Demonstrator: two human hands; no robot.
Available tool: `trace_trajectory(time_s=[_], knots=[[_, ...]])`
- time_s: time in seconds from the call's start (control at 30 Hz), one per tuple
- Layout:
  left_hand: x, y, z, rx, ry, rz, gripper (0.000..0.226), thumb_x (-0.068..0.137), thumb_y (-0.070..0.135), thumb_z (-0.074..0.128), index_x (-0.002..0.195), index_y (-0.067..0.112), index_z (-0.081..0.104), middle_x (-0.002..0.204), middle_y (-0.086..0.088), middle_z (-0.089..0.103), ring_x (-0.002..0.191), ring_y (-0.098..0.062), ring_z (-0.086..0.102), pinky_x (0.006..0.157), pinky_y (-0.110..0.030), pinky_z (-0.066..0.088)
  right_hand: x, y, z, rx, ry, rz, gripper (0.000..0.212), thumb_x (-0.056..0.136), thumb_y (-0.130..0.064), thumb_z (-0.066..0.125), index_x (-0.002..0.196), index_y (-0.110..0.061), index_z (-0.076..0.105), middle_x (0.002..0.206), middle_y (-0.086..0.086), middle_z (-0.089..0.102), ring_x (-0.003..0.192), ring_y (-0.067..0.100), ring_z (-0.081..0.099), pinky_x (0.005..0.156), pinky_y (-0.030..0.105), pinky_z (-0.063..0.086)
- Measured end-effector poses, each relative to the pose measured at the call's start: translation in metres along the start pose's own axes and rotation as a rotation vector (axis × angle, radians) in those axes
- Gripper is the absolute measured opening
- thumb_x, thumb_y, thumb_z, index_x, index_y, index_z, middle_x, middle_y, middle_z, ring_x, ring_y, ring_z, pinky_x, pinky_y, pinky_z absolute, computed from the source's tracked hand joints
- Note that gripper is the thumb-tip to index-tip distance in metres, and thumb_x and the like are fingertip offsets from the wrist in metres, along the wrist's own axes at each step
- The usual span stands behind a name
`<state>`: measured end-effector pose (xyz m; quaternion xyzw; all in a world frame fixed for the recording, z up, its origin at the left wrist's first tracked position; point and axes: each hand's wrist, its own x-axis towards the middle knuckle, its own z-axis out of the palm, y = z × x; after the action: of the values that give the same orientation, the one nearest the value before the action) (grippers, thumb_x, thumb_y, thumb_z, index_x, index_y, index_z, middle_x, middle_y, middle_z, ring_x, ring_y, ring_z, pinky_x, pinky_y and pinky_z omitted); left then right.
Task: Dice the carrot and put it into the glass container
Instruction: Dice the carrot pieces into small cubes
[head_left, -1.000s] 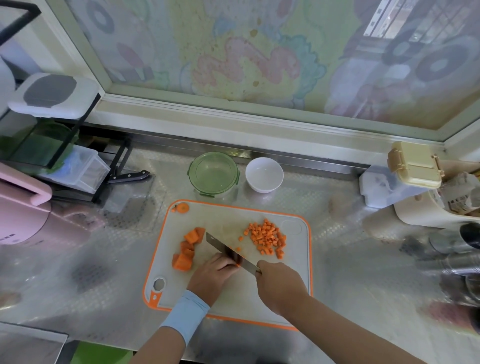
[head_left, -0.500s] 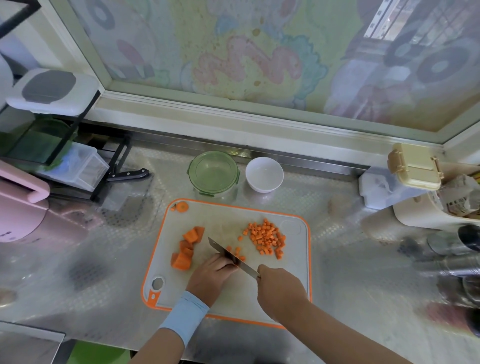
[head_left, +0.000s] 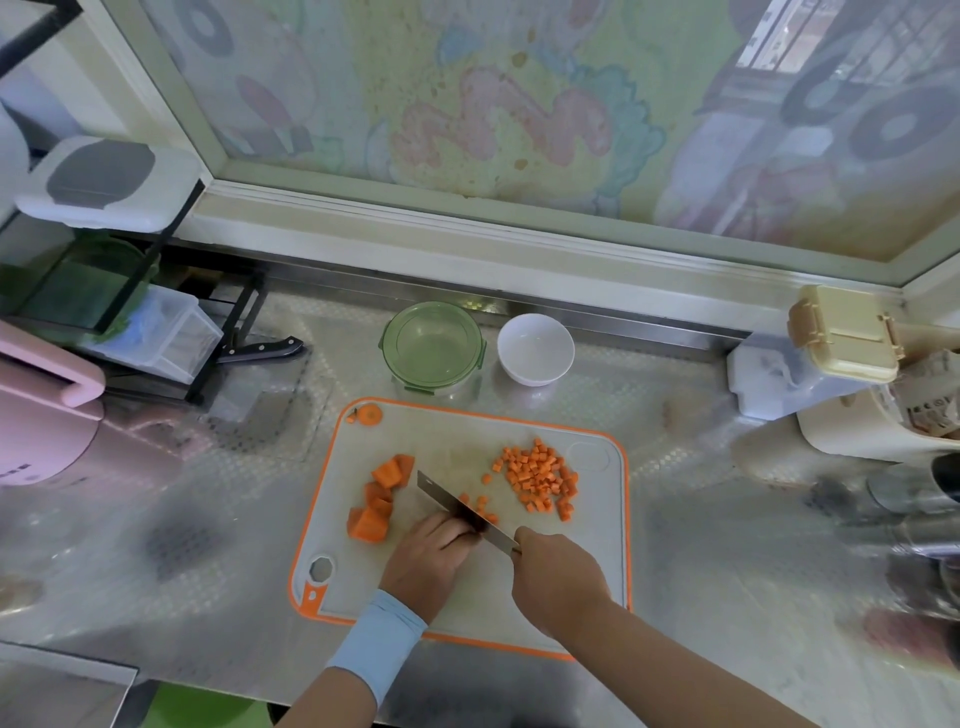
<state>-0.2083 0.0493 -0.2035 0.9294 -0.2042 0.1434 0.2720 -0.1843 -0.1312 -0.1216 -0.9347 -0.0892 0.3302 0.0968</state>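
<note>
A white cutting board (head_left: 597, 545) with an orange rim lies on the steel counter. My right hand (head_left: 558, 577) grips the handle of a knife (head_left: 457, 506), its blade angled up and left across the board. My left hand (head_left: 434, 556) is curled on a carrot piece under the blade; the piece itself is hidden. Large carrot chunks (head_left: 379, 499) lie left of the blade. A heap of diced carrot (head_left: 540, 475) sits to the right, with a few loose dice by the blade. The glass container (head_left: 434, 345), green-rimmed, stands behind the board.
A white bowl (head_left: 535, 348) stands right of the container. A carrot end (head_left: 370, 414) lies at the board's top left corner. A second black-handled knife (head_left: 265, 347) rests by a black rack at left. A pink appliance (head_left: 41, 410) and right-side containers (head_left: 841, 343) crowd the edges.
The knife blade has shifted slightly left along the piece under my left hand, and a few more small dice lie beside the blade. Both hands stay in about the same place.
</note>
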Motion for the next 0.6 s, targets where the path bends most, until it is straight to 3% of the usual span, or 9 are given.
trace_trajectory(time_s=[0.3, 0.47, 0.6], knots=[[0.000, -0.001, -0.001, -0.033, -0.018, -0.022, 0.018, 0.085, 0.007, 0.057, 0.092, 0.009, 0.073, 0.094, -0.004, 0.063, 0.089, -0.020, 0.056, 0.077, -0.027, 0.048, -0.007, 0.001, -0.008, -0.027, 0.068, -0.056, 0.018, 0.104, -0.028, 0.034, 0.091, -0.023, 0.046, 0.073, -0.006, 0.050, 0.063, 0.015, 0.049, 0.053, 0.028, 0.035], [-0.001, -0.004, -0.003, -0.035, -0.031, -0.013, 0.020, 0.084, 0.007, 0.055, 0.093, 0.010, 0.073, 0.092, -0.004, 0.064, 0.089, -0.019, 0.056, 0.076, -0.025, 0.049, -0.014, 0.004, -0.005, -0.017, 0.066, -0.028, 0.018, 0.103, -0.029, 0.035, 0.092, -0.024, 0.049, 0.078, -0.005, 0.054, 0.070, 0.015, 0.056, 0.060, 0.028, 0.043], [0.000, -0.004, -0.004, -0.021, -0.037, 0.006, 0.020, 0.085, 0.008, 0.055, 0.093, 0.009, 0.073, 0.091, -0.006, 0.065, 0.089, -0.019, 0.055, 0.076, -0.025, 0.048, -0.019, 0.005, -0.003, -0.008, 0.069, -0.020, 0.016, 0.103, -0.028, 0.036, 0.090, -0.024, 0.046, 0.075, -0.007, 0.049, 0.065, 0.013, 0.048, 0.055, 0.025, 0.036]])
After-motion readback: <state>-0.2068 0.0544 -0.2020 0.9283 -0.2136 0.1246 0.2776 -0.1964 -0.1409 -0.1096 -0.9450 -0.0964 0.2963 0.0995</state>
